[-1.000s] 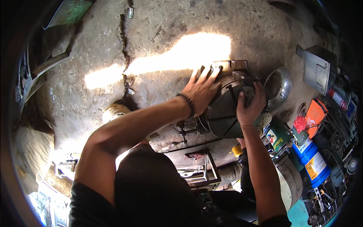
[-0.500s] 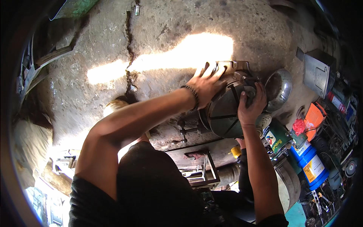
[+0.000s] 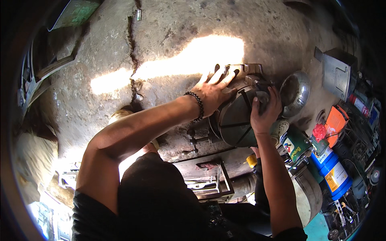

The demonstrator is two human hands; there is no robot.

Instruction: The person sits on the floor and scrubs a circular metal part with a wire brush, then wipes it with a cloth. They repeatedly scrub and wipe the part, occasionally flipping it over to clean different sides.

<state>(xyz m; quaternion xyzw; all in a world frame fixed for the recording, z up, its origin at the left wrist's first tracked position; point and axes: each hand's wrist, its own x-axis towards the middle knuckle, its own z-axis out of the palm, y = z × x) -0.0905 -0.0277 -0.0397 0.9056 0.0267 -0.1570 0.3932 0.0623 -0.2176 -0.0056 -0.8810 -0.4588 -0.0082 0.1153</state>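
A heavy round metal plate (image 3: 236, 118) with dark radial slots, like a rotary table, stands tilted on the floor before me. My left hand (image 3: 213, 93) has its fingers spread over the upper left of the metal body, next to a bracket-like lug (image 3: 252, 69). On the right, my right hand (image 3: 267, 109) curls over the plate's upper right, thumb on the near face and fingers bent over the far side. Its palm side is partly hidden. A crank handle (image 3: 193, 140) sticks out at the lower left of the body. A dark beaded bracelet (image 3: 198, 106) circles my left wrist.
Right of the plate stand a shiny metal bowl (image 3: 295, 94), a metal box (image 3: 337, 76), a green tin (image 3: 295, 146) and a blue bucket (image 3: 333, 176). My shoes (image 3: 120, 114) flank the work. A metal frame (image 3: 219, 180) lies nearby. Cracked concrete floor (image 3: 173, 24) stretches ahead.
My left hand and wrist have shifted slightly left and turned a little, with the fingers still on the metal. My right hand keeps its place on the plate. The whole view moves slightly.
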